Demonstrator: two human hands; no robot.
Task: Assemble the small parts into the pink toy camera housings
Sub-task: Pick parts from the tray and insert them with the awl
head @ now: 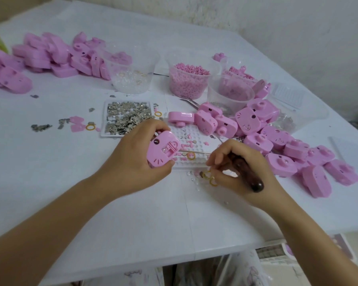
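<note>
My left hand (132,162) grips a pink toy camera housing (162,149), open side up, with its inner parts showing. My right hand (240,172) holds a tool with a dark wooden handle (247,174); its thin metal shaft (194,151) points left and reaches the housing's edge. The fingertips of that hand hover over small yellow rings (212,180) and clear bits on the table. A white dimpled tray (191,149) with a few small parts lies under the shaft.
A tray of small metal plates (126,117) lies behind my left hand. Clear cups hold clear bits (132,79), pink pellets (187,79) and pink parts (232,93). Piles of pink housings sit at the right (277,141) and the far left (50,56). The table's front edge is near.
</note>
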